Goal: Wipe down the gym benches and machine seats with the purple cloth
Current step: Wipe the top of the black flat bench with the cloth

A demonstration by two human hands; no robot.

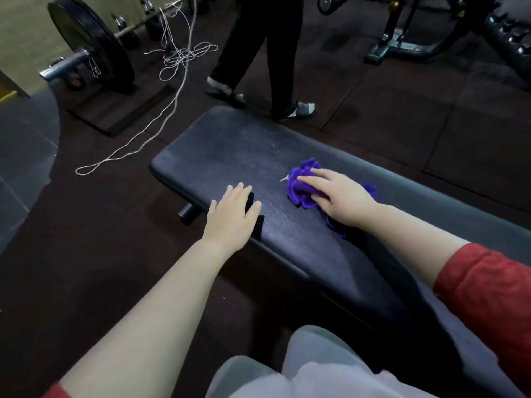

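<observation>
The right hand [342, 196] pressed the purple cloth [298, 191] onto the bench [230, 145], fingers nearly straight; the left hand [232, 216] lay flat, empty, on the bench's edge.

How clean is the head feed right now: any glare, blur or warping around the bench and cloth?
Head view: dim light, a faint sheen on the bench pad; the purple cloth under the right hand reads sharp; wide-angle curving bends the frame edges; the machine at top right is blurred.
</observation>
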